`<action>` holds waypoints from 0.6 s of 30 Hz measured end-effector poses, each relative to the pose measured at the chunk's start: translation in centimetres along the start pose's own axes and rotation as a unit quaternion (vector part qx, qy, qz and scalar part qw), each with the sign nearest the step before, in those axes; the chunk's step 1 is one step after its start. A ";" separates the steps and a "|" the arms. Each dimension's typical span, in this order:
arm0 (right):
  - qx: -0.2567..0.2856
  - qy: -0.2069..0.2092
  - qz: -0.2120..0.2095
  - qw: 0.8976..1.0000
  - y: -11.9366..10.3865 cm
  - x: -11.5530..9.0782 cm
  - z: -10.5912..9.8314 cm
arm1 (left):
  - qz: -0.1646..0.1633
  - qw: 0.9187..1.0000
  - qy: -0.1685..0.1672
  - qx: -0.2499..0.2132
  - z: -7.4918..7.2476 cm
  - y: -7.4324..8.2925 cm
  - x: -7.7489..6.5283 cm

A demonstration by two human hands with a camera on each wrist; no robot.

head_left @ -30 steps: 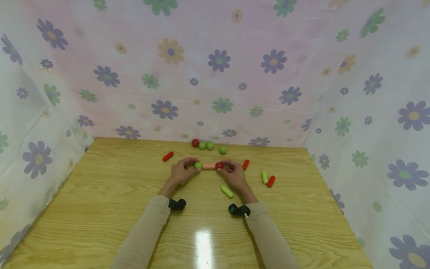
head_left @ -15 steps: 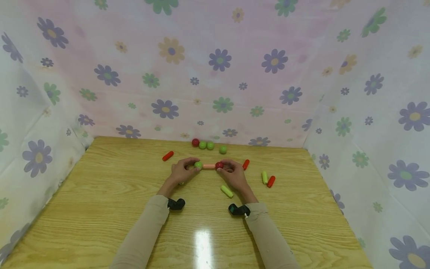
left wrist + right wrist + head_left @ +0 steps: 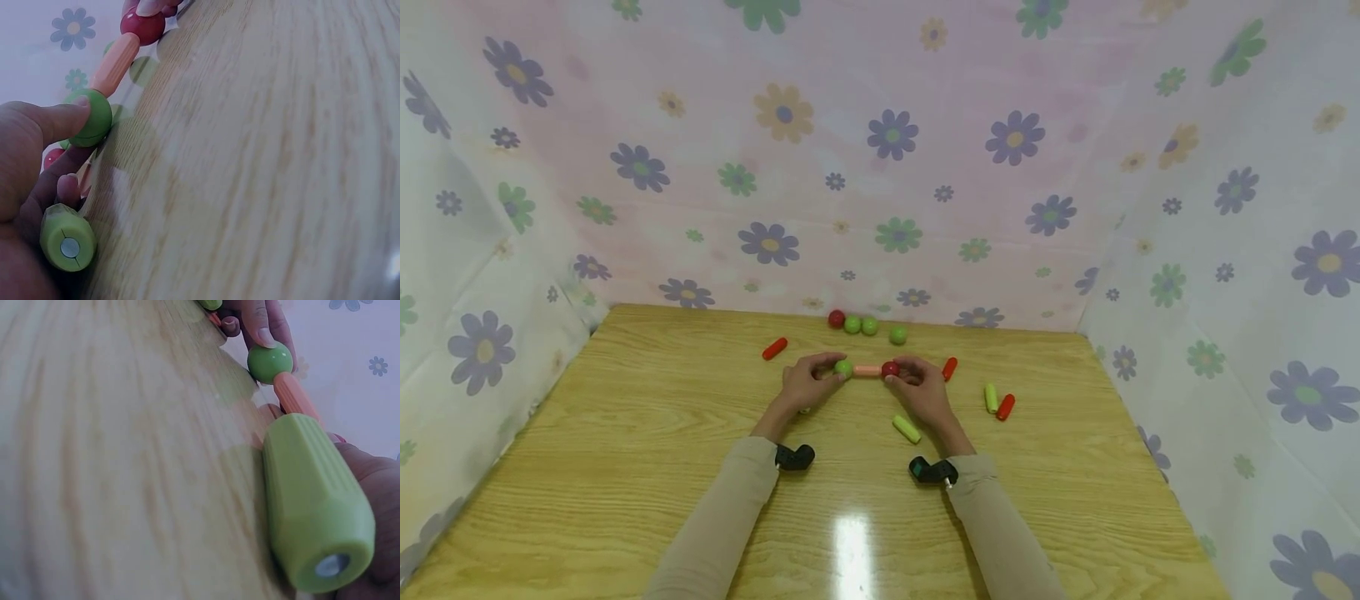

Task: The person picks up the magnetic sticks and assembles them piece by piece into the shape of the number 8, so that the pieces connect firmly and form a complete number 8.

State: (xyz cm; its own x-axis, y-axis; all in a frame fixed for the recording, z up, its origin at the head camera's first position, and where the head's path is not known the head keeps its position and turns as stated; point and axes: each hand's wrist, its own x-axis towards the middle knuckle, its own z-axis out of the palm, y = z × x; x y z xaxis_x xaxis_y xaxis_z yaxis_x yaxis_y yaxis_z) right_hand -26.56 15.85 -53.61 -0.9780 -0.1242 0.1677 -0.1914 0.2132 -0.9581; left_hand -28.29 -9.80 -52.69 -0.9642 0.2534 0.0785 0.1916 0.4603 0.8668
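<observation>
A salmon-coloured ridged magnetic stick (image 3: 867,371) joins a green ball (image 3: 844,369) to a dark red ball (image 3: 890,369), in one row at mid-table. My left hand (image 3: 807,383) pinches the green ball between thumb and fingers; its thumb (image 3: 67,117) presses the ball's near side in the left wrist view. At the other end, the red ball is pinched by my right hand (image 3: 925,390), which mostly hides behind a light-green stick (image 3: 315,494) in the right wrist view. Another light-green stick (image 3: 67,239), with a metal disc in its end, lies close below my left hand.
Along the table's back edge stand a red ball (image 3: 837,318) and several green balls (image 3: 869,326). A red stick (image 3: 775,348) lies back left. Right of my right hand lie a red stick (image 3: 951,368), a light-green stick (image 3: 991,398) and another red stick (image 3: 1006,407). Flowered cloth (image 3: 820,192) walls the table.
</observation>
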 end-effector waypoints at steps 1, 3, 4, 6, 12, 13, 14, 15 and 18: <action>0.003 -0.003 0.008 1.000 0.0 0.0 0.0 | -0.002 1.000 0.001 -0.001 0.0 0.0 0.0; 0.009 -0.003 0.017 1.000 0.5 0.0 0.0 | -0.005 1.000 0.003 -0.002 0.1 0.0 0.0; 0.010 -0.002 0.021 1.000 0.5 0.0 0.0 | -0.005 1.000 0.004 -0.002 0.2 0.0 -0.1; 0.009 -0.001 0.023 1.000 0.5 -0.1 0.1 | -0.007 1.000 0.006 -0.004 0.3 0.0 -0.1; 0.004 -0.001 0.022 1.000 0.6 0.0 0.1 | -0.005 1.000 0.011 -0.008 0.4 0.0 -0.2; 0.004 -0.001 0.021 1.000 0.6 0.0 0.1 | -0.006 1.000 0.012 -0.009 0.4 0.0 -0.2; 0.004 -0.002 0.021 1.000 0.6 0.0 0.1 | -0.006 1.000 0.013 -0.010 0.4 0.0 -0.2; 0.006 -0.002 0.021 1.000 0.6 0.1 0.1 | -0.007 1.000 0.015 -0.010 0.4 0.0 -0.2; 0.008 -0.002 0.020 1.000 0.7 0.2 0.1 | -0.008 1.000 0.019 -0.009 0.3 -0.2 -0.1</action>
State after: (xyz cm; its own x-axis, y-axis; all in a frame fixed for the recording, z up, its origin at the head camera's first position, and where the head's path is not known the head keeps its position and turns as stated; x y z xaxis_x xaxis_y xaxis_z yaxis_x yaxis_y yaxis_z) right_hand -26.90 15.90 -54.25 -0.9846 -0.1191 0.1283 -0.1506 0.2024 -0.9677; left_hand -28.14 -9.63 -53.04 -0.9734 0.2133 0.0830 0.1729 0.4477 0.8773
